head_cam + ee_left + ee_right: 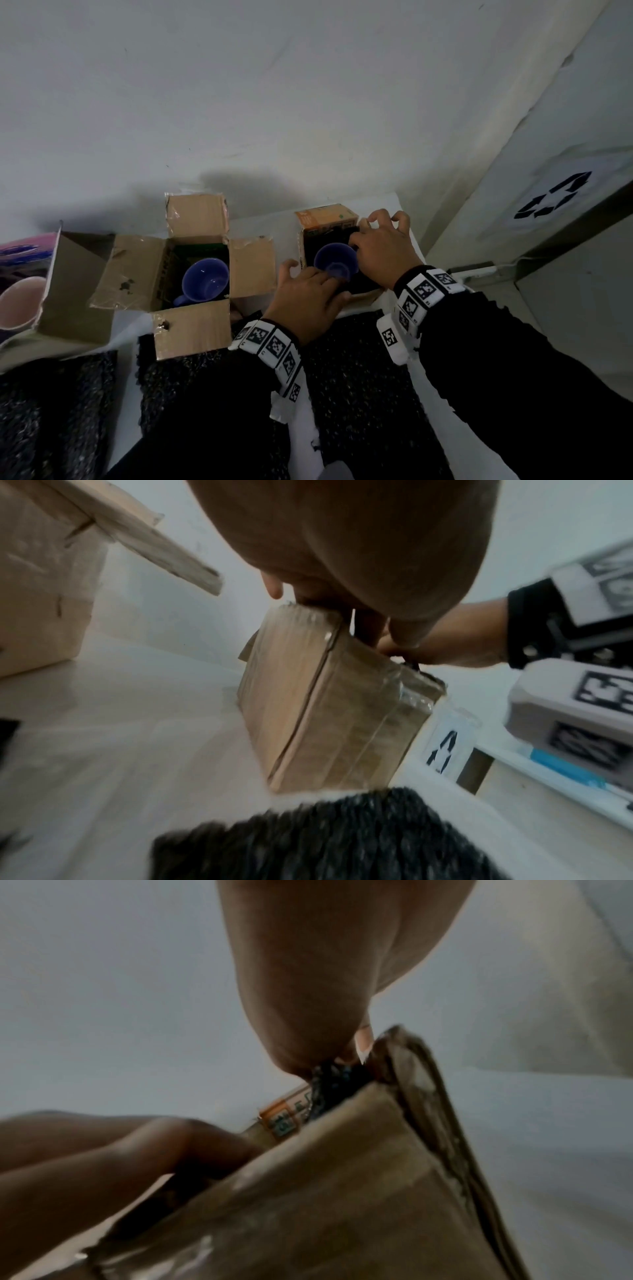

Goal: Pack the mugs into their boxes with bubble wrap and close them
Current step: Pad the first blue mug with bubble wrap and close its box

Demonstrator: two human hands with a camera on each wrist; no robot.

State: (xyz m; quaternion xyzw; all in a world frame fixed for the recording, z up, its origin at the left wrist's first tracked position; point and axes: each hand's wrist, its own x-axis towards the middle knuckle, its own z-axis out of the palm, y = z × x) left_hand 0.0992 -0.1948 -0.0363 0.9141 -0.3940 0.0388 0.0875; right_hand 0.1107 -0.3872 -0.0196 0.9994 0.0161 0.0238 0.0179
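A small cardboard box [310, 219] stands at the right with a blue mug [335, 262] upright inside, ringed by black bubble wrap [363, 286]. My left hand [308, 296] straddles the box's near left corner, thumb outside the wall and fingers over the rim beside the mug; the left wrist view shows the box [325, 710] from outside. My right hand [380, 245] reaches over the far right corner. In the right wrist view its thumb and a finger pinch the bubble wrap [329, 1091] at the box [325, 1204] rim.
A larger open carton [191, 325] to the left holds a second blue mug [205, 281]. Further left another box [75, 291] holds a pink mug [17, 301]. Black bubble wrap sheets [359, 377] lie along the table's near edge. A white bin with a recycling sign [555, 198] stands at the right.
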